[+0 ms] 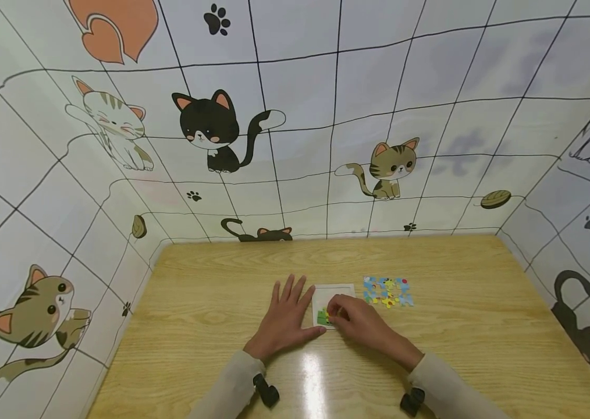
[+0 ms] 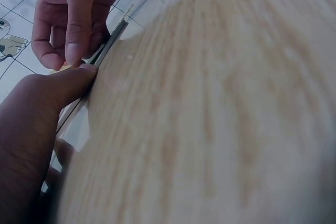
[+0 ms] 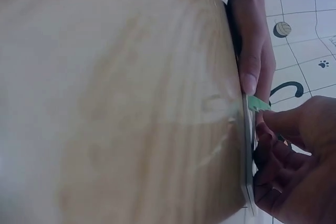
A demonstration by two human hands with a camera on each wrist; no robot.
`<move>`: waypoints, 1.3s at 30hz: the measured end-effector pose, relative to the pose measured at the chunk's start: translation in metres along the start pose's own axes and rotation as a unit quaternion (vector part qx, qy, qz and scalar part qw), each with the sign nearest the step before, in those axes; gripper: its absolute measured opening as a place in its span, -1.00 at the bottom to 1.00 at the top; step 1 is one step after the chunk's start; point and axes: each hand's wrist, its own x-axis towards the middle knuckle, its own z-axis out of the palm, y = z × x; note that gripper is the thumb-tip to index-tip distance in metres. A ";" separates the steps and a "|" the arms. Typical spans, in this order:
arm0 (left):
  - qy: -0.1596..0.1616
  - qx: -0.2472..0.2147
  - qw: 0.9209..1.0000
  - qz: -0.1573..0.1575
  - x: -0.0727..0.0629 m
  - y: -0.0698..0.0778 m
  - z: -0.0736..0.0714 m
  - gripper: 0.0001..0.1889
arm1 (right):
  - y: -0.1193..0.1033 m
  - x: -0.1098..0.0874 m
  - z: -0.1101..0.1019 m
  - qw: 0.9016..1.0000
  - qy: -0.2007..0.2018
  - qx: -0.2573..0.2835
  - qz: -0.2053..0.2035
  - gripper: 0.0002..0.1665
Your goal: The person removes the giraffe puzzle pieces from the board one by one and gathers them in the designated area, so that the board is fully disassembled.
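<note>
A small white puzzle tray point(image 1: 334, 289) lies on the table, with green puzzle pieces point(image 1: 322, 318) in its lower left corner. My left hand point(image 1: 285, 320) lies on the table at the tray's left side, fingers spread and straight, its thumb at the tray's near edge. Over the tray, my right hand point(image 1: 358, 320) pinches a small puzzle piece with yellow on it point(image 1: 328, 315), partly hidden by the fingers. The right wrist view shows a green piece point(image 3: 257, 103) raised at the tray's edge point(image 3: 247, 156), close to both hands.
Several loose puzzle pieces point(image 1: 388, 292), blue and yellow, lie to the right of the tray. The wooden table point(image 1: 195, 291) meets white cat-print walls point(image 1: 300, 151) at the back and sides. Each wrist wears a small black device point(image 1: 266, 391).
</note>
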 end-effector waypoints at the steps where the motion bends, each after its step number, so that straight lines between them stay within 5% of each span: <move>1: 0.001 0.003 1.000 0.001 0.000 0.000 0.000 0.09 | 0.000 0.000 0.001 1.000 0.003 0.007 0.006 -0.88; 9: -0.005 -0.008 1.000 -0.004 -0.001 -0.001 0.005 0.09 | 0.000 -0.005 0.007 0.997 0.050 0.060 0.016 -0.89; 18: -0.008 -0.003 1.000 -0.008 -0.001 0.000 0.008 0.10 | 0.009 -0.017 -0.014 0.988 0.114 0.096 0.039 -0.85; 39: -0.002 0.002 1.000 -0.005 0.001 0.000 0.002 0.09 | 0.038 -0.048 -0.048 0.985 0.137 0.052 0.095 -0.91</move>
